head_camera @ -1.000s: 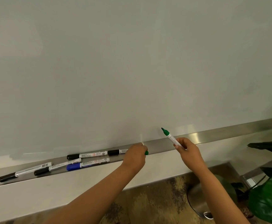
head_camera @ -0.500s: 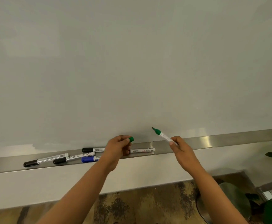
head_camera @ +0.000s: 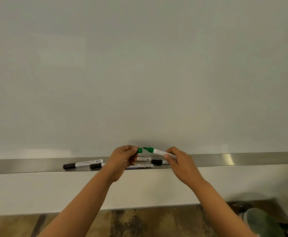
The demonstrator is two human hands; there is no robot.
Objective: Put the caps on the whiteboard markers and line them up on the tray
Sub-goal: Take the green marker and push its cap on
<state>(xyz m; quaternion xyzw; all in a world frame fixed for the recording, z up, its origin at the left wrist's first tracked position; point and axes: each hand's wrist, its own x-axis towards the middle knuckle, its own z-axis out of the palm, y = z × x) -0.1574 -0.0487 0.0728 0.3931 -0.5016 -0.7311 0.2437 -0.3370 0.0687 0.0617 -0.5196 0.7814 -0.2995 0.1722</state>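
Note:
My left hand (head_camera: pixel 122 161) pinches a small green cap (head_camera: pixel 139 150) just above the metal tray (head_camera: pixel 242 159). My right hand (head_camera: pixel 179 163) holds an uncapped green marker (head_camera: pixel 158 151) by its white barrel, its green tip pointing left at the cap with a small gap between them. On the tray lie a capped black marker (head_camera: pixel 82 163) at the left, a second black-capped one (head_camera: pixel 96 165) partly behind my left wrist, a blue one (head_camera: pixel 141 166), another white-barrelled marker (head_camera: pixel 144 158) and a black-capped marker (head_camera: pixel 158 162) under my hands.
The whiteboard (head_camera: pixel 139 65) fills the upper view, with the long tray running along its lower edge. Below is a pale wall band and patterned floor. A round grey bin (head_camera: pixel 261 221) stands at the lower right.
My left hand lifted the green cap from the tray and moved right. My right hand brought the green marker left and lower, so tip and cap now nearly meet.

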